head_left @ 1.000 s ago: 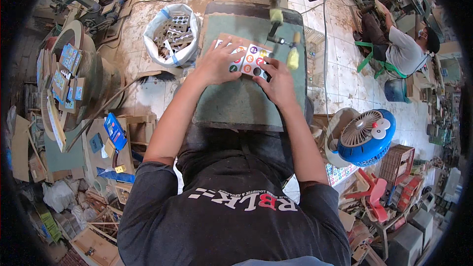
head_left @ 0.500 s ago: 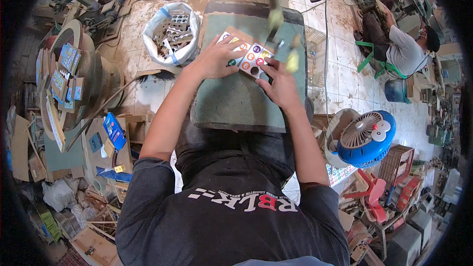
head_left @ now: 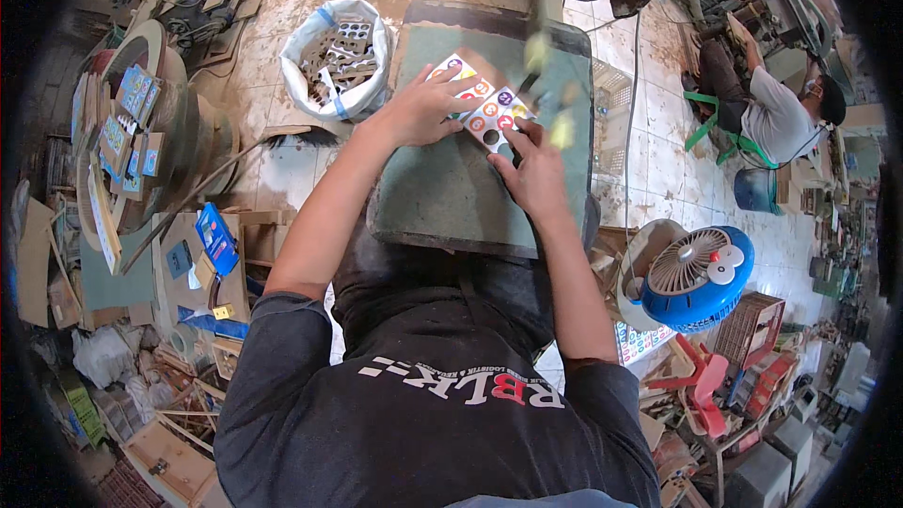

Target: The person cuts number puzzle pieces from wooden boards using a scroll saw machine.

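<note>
A white board (head_left: pixel 493 119) printed with coloured number circles lies on a green-topped work table (head_left: pixel 442 202) in front of me. One circle near its closer edge is dark, like a hole. My left hand (head_left: pixel 416 115) lies over the board's left part with fingers stretched flat on it. At the right edge, my right hand (head_left: pixel 533 171) grips the board with bent fingers and thumb. Just beyond the right fingers, a blurred upright tool with yellow parts (head_left: pixel 537 52) comes down near the board's far right corner; its tip is too smeared to make out.
A white sack (head_left: pixel 290 66) of punched board scraps stands left of the table. A blue fan (head_left: pixel 701 273) sits at the right, above a red plastic chair (head_left: pixel 701 386). Another person (head_left: pixel 776 113) sits far right. Printed pieces (head_left: pixel 132 136) are stacked at the left.
The view has shifted slightly. Both hands stay on the board in nearly the same place, and the blurred yellow parts have moved a little.
</note>
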Available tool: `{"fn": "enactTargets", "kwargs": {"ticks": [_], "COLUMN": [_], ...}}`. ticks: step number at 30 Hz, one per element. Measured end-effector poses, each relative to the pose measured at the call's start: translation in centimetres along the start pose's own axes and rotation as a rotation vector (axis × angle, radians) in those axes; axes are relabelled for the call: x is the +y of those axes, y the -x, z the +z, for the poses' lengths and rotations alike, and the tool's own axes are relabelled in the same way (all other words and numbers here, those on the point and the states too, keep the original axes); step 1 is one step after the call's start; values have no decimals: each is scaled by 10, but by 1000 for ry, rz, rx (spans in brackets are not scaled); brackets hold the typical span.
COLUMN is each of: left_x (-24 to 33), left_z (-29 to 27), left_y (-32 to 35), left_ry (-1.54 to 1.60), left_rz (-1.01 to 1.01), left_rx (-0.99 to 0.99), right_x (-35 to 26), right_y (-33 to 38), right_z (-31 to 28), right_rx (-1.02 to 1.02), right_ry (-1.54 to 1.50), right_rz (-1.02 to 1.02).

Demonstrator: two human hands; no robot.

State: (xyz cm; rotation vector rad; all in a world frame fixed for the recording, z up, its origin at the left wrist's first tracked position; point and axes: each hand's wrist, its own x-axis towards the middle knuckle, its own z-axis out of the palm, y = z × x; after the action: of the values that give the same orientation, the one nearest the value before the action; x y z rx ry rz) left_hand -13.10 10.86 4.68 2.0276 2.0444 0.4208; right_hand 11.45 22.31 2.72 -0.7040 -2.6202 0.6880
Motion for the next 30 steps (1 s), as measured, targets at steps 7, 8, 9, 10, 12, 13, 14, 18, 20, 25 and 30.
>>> {"fn": "enactTargets", "kwargs": {"ticks": [7, 8, 9, 10, 12, 13, 14, 18, 20, 25, 30], "left_x": [-4, -2, 0, 2, 19, 39, 59, 107, 103, 82, 70], "left_z": [4, 4, 6, 11, 16, 17, 22, 48, 55, 61, 60], "left_y": [-4, -4, -2, 2, 7, 11, 14, 25, 22, 19, 16], "left_ry": [-22, -36, -39, -61, -83, -85, -84, -13, 13, 20, 13], "left_rz": [-9, -25, -23, -104, -170, -361, -551, -654, -674, -558, -497], "left_rx": [13, 17, 20, 62, 104, 170, 235, 236, 244, 315, 339], "right_x": [-8, -8, -8, -10, -6, -3, 1, 16, 19, 19, 9], "right_y": [-4, -5, -5, -6, -6, -6, -5, -7, -11, -14, -14], "right_z": [7, 7, 7, 7, 3, 0, -2, -10, -13, -14, -16], "right_rx": [59, 62, 48, 31, 18, 0, 6, -27, -29, -85, -32], "right_ry": [30, 31, 8, -18, -11, -8, -10, 12, 30, -3, 119], "right_rz": [47, 46, 51, 53, 61, 67, 71, -62, -118, -29, -25]}}
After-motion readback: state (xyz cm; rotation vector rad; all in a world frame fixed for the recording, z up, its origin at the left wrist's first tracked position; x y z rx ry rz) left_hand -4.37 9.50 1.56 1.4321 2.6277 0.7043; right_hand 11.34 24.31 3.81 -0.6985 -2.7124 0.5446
